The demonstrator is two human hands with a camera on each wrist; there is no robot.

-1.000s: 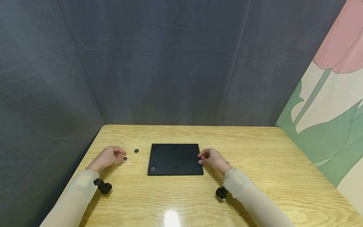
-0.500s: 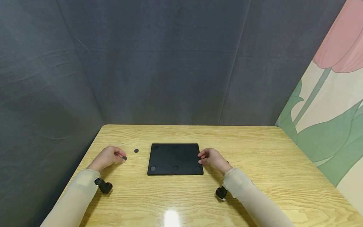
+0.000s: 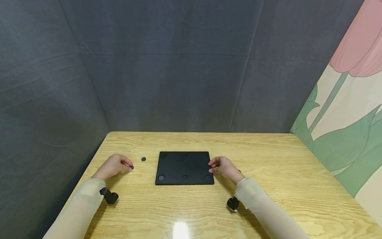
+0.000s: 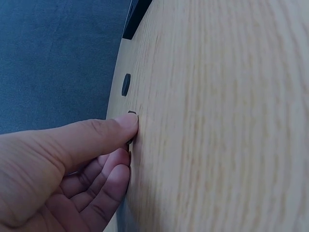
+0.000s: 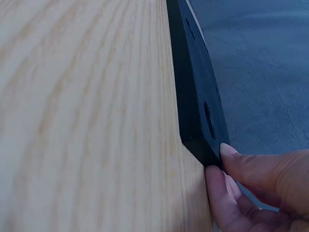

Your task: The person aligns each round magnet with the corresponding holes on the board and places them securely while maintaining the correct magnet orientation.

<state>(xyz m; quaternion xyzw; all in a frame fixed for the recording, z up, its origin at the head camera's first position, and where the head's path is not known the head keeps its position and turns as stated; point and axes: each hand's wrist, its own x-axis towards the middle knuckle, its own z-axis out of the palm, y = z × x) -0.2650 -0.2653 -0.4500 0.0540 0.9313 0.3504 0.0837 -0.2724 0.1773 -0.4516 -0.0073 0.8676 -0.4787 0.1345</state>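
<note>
A small black disc [image 3: 131, 167] at the left of the table is pinched between the thumb and fingers of my left hand [image 3: 114, 164]. In the left wrist view my thumb covers most of this disc [image 4: 132, 112], and only bits of its edge show. My right hand [image 3: 223, 167] grips the right edge of a flat black board [image 3: 183, 166] with round recesses. The right wrist view has my thumb on the board's [image 5: 193, 96] top near the corner and a finger against its side. One recess at the board's near left corner holds a greyish disc [image 3: 161, 177].
A second loose black disc [image 3: 143, 159] lies on the wooden table [image 3: 143, 202] between my left hand and the board. Dark grey curtains [image 3: 179, 66] stand behind the table and along its left side. A wall with a painted tulip [image 3: 337, 139] is at the right.
The fingers of my left hand have closed in on the black disc and now cover more of it. My right hand and the board have stayed in place.
</note>
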